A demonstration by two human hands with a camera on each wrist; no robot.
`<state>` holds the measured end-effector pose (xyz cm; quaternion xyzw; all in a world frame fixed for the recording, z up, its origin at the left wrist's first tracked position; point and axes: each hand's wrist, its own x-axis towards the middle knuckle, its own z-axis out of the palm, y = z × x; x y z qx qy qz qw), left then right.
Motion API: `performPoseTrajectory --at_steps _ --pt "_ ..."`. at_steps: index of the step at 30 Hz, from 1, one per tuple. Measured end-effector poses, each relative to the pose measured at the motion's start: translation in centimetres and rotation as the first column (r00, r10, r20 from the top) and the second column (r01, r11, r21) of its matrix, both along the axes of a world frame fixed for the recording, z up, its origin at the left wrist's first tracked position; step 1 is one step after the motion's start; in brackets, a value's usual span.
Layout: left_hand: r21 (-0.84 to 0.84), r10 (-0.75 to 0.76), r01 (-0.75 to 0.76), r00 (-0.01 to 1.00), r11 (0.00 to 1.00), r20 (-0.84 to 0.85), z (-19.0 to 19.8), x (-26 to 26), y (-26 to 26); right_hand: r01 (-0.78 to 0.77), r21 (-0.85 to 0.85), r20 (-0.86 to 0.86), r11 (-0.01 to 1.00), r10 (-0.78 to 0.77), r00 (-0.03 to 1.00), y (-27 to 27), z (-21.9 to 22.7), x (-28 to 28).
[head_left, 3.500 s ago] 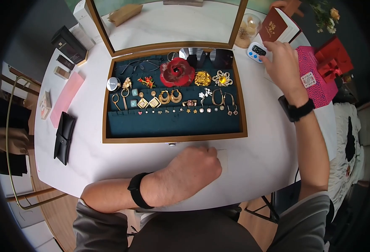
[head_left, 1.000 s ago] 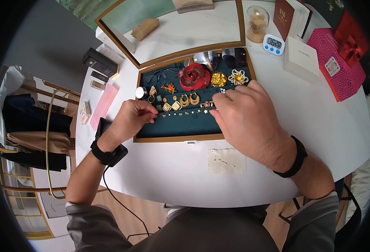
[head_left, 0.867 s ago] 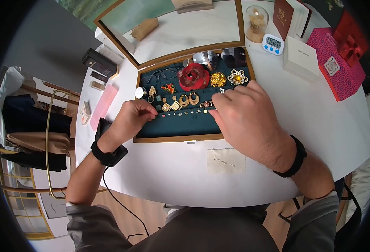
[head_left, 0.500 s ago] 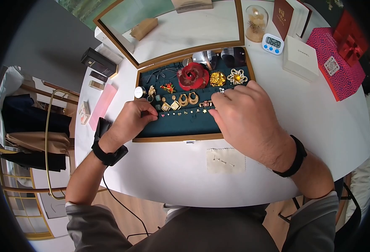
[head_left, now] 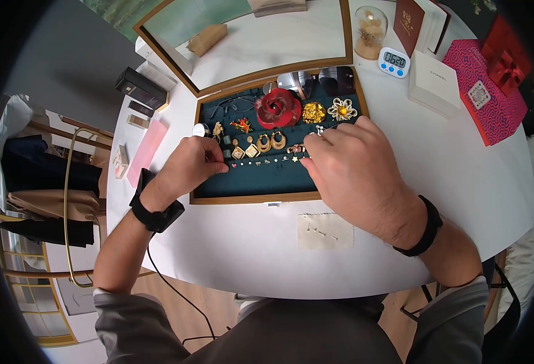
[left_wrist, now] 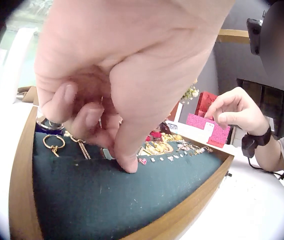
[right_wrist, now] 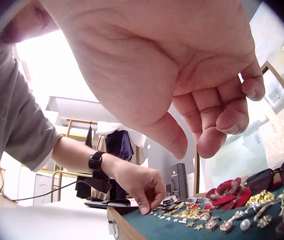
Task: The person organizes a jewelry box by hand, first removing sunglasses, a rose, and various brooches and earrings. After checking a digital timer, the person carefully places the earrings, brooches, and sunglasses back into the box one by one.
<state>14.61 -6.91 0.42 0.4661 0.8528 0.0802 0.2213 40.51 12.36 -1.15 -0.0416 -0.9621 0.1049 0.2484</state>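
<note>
A wooden jewelry box (head_left: 255,199) with a dark green velvet lining lies open on the table. My left hand (head_left: 188,167) reaches in at its left side. In the left wrist view its thumb (left_wrist: 126,145) presses on the velvet at the end of a row of stud earrings, beside a pink heart stud (left_wrist: 142,161). Its index fingertip is hidden behind the thumb, so I cannot tell whether anything is pinched there. Over the box's right side hovers my right hand (head_left: 361,176), fingers loosely bent, thumb apart from them, nothing between, above star earrings (right_wrist: 198,227).
Behind the studs sit hoop earrings (head_left: 278,141), a red flower brooch (head_left: 279,109) and sunglasses (head_left: 336,80). A cream cloth (head_left: 342,239) with several small pins lies in front. Right of the raised lid stand a timer (head_left: 393,63) and a white box (head_left: 433,85).
The right hand has come from the timer to above the box, and the left hand from the front to the box's left side. Lately the left fingers shift slightly; the right hand stays still.
</note>
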Motion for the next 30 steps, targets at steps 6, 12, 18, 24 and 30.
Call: performPoseTrajectory --at_steps 6,12,18,24,30 --pt "-0.023 -0.06 0.06 0.998 0.998 -0.015 0.2 -0.8 0.8 0.008 0.009 -0.014 1.0 -0.008 1.0 -0.2 -0.4 -0.1" --pt "-0.09 -0.003 0.004 1.0 0.996 0.011 0.8 -0.5 1.2 0.007 0.015 -0.012 1.0 -0.007 1.0 -0.3 -0.4 -0.1" --pt "0.098 0.048 -0.05 0.999 0.994 0.019 3.0 -0.9 -0.9 0.003 0.01 -0.042 1.0 -0.003 0.999 -0.2 -0.5 0.0" --pt "0.304 -0.283 0.288 0.957 0.908 -0.062 3.3 6.4 -3.2 0.006 -0.006 -0.071 1.0 -0.006 0.997 0.1 -0.1 0.0" --pt "0.251 -0.61 0.613 0.786 0.749 -0.101 -1.3 12.5 -2.2 -0.004 -0.011 -0.06 1.0 0.003 0.998 0.0 -0.2 0.0"
